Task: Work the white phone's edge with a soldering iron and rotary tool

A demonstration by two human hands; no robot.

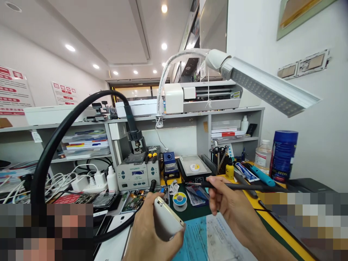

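My left hand (148,230) is wrapped round a white smartphone with a gold edge (166,220), tilted up above the bench. Between the thumb and fingers of my right hand (227,201) is a soldering iron (202,184) with a thin metal tip and a black grip. Its tip points left, over the bench behind the phone and apart from it. A black cable runs from it to the right. Close behind the phone stands a spool of solder wire (179,200). Under my hands lies a blue and white printed sheet (198,233).
A thick black hose (54,141) arches over the left side from the rework station (138,175). A blue soldering station (170,168) and a hot plate (194,166) stand behind. Bottles and a blue can (283,156) are at right. A lamp (272,85) hangs above.
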